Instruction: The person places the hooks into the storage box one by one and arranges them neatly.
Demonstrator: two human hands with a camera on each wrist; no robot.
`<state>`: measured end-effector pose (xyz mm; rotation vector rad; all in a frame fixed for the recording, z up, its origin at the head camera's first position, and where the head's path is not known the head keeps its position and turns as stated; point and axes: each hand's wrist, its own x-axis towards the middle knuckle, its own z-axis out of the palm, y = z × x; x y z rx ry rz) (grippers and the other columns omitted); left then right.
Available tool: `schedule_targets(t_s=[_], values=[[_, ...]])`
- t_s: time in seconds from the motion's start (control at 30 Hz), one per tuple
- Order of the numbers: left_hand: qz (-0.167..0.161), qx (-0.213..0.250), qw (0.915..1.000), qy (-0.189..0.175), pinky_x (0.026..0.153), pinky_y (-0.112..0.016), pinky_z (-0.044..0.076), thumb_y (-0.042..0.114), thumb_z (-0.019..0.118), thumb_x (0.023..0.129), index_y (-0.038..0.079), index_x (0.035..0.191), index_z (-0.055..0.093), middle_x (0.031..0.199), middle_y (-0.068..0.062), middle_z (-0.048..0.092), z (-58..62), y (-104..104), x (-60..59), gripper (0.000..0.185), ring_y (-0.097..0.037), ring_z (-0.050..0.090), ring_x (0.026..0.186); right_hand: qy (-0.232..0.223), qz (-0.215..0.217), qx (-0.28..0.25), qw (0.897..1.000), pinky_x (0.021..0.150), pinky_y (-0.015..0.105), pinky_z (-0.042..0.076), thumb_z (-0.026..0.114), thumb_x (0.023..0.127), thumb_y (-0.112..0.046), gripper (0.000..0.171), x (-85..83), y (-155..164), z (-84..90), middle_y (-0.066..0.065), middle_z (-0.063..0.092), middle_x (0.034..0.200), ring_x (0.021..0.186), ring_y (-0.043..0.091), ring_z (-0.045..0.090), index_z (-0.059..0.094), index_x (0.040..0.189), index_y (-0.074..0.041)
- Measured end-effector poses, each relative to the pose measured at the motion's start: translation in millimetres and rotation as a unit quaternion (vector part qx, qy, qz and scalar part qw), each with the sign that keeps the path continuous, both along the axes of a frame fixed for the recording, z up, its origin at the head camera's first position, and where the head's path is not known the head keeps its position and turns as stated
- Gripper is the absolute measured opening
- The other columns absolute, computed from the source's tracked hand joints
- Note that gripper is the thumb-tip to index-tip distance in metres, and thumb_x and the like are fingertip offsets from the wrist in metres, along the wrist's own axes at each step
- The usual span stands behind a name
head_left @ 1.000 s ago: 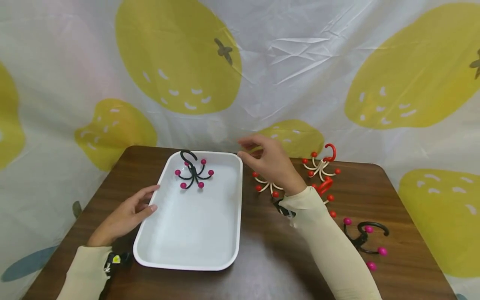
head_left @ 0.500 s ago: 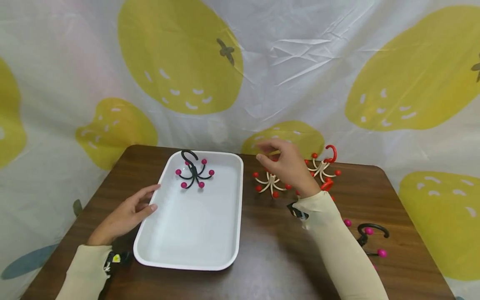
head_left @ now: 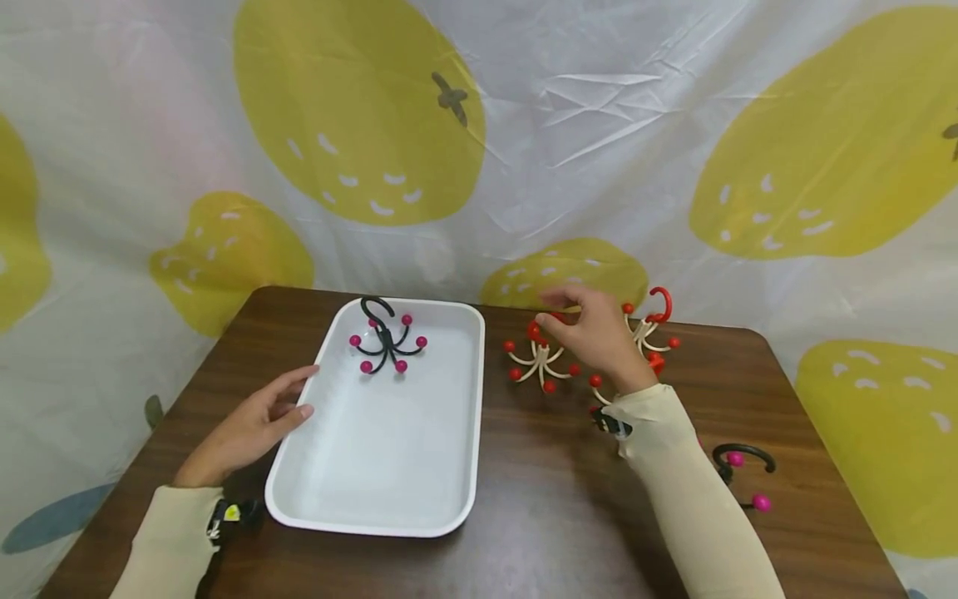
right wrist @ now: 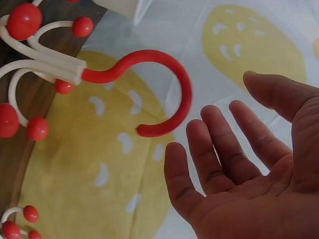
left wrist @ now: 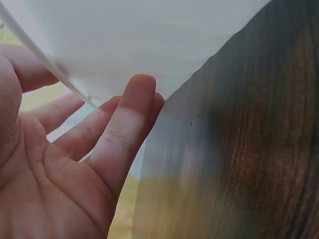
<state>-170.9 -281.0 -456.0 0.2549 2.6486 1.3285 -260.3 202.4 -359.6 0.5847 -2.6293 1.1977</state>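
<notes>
My left hand [head_left: 243,428] rests against the left rim of a white tray [head_left: 480,399]. In the left wrist view its loosely extended fingers [left wrist: 117,137] touch the tray's outer wall. Inside the tray, toward the back, stands a black multi-arm hook hanger [head_left: 386,343] with magenta ball tips. My right hand [head_left: 599,337] hovers beside a cream hook hanger [head_left: 542,359] with red balls, right of the tray. In the right wrist view its red hook [right wrist: 185,84] lies close to the spread fingers, with a gap between them.
Another cream-and-red hook hanger [head_left: 644,331] stands at the back right. A further red-and-cream one [head_left: 599,396] is mostly hidden behind the right wrist. A black-and-magenta hanger [head_left: 744,466] lies partly behind the right sleeve. A lemon-print curtain [head_left: 584,150] hangs behind the wooden table [head_left: 539,491].
My right hand has moved right, from near the tray's back right corner to the cream-and-red hanger. The left hand and the tray stay in place.
</notes>
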Motion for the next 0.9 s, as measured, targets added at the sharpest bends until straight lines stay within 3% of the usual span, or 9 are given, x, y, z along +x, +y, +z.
schedule_targets(t_s=[0.37, 0.63, 0.9], values=[[0.007, -0.007, 0.9999, -0.01, 0.093, -0.053, 0.062, 0.032, 0.064, 0.107, 0.024, 0.166, 0.033, 0.155, -0.026, 0.049, 0.2, -1.3, -1.2, 0.068, -0.045, 0.062, 0.126, -0.031, -0.013, 0.04, 0.999, 0.106, 0.054, 0.05, 0.074, 0.099, -0.018, 0.032, -6.7, 8.1, -12.6, 0.012, 0.071, 0.136, 0.131, 0.034, 0.062, 0.074, 0.13, -0.011], [0.005, -0.001, 0.9999, -0.01, 0.092, -0.051, 0.063, 0.03, 0.065, 0.107, 0.022, 0.166, 0.034, 0.154, -0.026, 0.05, -0.4, -1.0, -1.7, 0.068, -0.043, 0.063, 0.125, -0.026, -0.014, 0.044, 0.999, 0.094, 0.053, 0.058, 0.074, 0.1, -0.017, 0.03, -10.5, 10.0, -22.5, 0.015, 0.073, 0.131, 0.112, 0.036, 0.072, 0.075, 0.128, -0.009], [0.002, 0.001, 1.0, -0.007, 0.09, -0.049, 0.063, 0.029, 0.064, 0.107, 0.022, 0.166, 0.034, 0.152, -0.025, 0.052, -0.3, -0.4, -1.6, 0.067, -0.041, 0.065, 0.122, -0.014, -0.014, 0.046, 0.999, 0.09, 0.052, 0.061, 0.072, 0.101, -0.012, 0.022, -14.1, 11.2, -26.0, 0.014, 0.077, 0.123, 0.106, 0.035, 0.076, 0.078, 0.121, -0.007]])
